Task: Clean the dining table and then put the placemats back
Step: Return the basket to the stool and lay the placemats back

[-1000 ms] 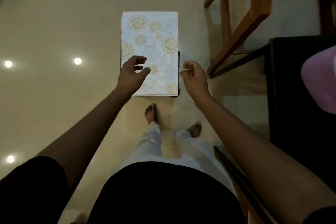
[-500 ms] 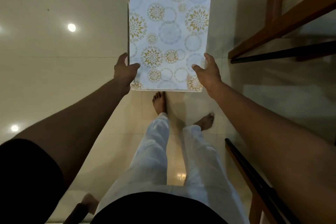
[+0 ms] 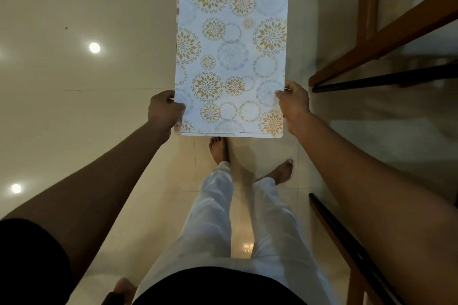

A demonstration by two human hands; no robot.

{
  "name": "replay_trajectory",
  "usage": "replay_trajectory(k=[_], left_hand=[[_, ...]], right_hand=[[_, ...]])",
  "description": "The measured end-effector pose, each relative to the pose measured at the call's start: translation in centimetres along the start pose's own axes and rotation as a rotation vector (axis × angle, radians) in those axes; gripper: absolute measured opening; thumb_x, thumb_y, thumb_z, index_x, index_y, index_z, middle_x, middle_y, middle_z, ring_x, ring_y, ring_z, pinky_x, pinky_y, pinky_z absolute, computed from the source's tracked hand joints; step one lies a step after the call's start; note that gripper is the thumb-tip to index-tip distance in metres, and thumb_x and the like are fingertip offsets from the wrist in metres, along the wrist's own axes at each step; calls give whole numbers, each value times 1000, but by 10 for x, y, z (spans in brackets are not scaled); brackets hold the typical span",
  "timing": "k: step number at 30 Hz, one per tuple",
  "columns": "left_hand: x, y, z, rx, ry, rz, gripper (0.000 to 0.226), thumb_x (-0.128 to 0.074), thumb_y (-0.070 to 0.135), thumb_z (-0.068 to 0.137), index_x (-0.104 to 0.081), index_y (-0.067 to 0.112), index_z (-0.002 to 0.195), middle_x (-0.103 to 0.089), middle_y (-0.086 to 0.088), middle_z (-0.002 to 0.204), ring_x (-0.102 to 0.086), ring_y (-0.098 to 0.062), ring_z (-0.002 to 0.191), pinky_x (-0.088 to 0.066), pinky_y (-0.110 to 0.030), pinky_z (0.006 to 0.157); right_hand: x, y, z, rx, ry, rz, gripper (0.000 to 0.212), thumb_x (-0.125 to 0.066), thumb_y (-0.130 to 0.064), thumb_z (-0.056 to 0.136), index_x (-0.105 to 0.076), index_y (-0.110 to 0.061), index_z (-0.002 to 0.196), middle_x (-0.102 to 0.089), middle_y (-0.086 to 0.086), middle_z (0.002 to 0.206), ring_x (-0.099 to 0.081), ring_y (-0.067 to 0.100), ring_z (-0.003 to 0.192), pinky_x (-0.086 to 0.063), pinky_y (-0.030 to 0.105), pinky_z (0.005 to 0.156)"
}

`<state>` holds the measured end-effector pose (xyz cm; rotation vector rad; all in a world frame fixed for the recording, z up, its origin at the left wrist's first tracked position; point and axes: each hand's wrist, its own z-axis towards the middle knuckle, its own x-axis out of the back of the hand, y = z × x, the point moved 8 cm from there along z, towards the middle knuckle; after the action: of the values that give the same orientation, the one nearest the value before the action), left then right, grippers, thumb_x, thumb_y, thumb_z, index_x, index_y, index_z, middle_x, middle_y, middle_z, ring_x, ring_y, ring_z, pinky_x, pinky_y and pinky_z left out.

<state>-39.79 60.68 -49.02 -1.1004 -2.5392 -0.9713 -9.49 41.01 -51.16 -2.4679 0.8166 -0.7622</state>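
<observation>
A stack of white placemats [image 3: 231, 52] with gold and grey floral circles is held flat in front of me, above the tiled floor. My left hand [image 3: 164, 110] grips the stack's near left edge. My right hand [image 3: 295, 106] pinches its near right edge. The layered edges of several mats show along the near side. The glass dining table [image 3: 386, 116] lies to the right, its dark edge [image 3: 352, 247] running past my right arm.
Wooden frame pieces [image 3: 386, 39] show through the glass at the upper right. My bare feet [image 3: 219, 150] and white trousers stand on the glossy beige floor [image 3: 74, 106], which reflects ceiling lights. Another foot [image 3: 122, 288] appears at the bottom edge.
Both hands reached the stack, closed on its near edges and lifted it. The mats now sit higher and nearer to me, and my feet have shifted.
</observation>
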Motion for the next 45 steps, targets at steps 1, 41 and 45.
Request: replay_trajectory(k=[1, 41, 45], left_hand=[[4, 4, -6, -33, -14, -9, 28, -62, -2, 79, -77, 21, 85, -72, -12, 74, -61, -29, 60, -55, -43, 59], [-386, 166, -548, -841, -803, 318, 32, -68, -2, 95, -77, 14, 122, -82, -5, 103, -81, -29, 90, -65, -39, 67], [-435, 154, -569, -832, -823, 446, 31, -67, -2, 96, -75, 13, 121, -81, -7, 101, -81, -23, 83, -63, -29, 56]], right_hand=[[4, -6, -5, 11, 11, 25, 28, -58, -2, 103, -72, -15, 123, -75, -2, 114, -72, 18, 105, -60, 29, 84], [564, 290, -392, 221, 724, 1160, 32, -53, -1, 106, -72, -16, 127, -77, 8, 124, -74, 30, 113, -58, 55, 101], [568, 340, -384, 123, 754, 1250, 32, -51, 0, 107, -71, -16, 126, -74, 11, 128, -72, 34, 116, -55, 58, 103]])
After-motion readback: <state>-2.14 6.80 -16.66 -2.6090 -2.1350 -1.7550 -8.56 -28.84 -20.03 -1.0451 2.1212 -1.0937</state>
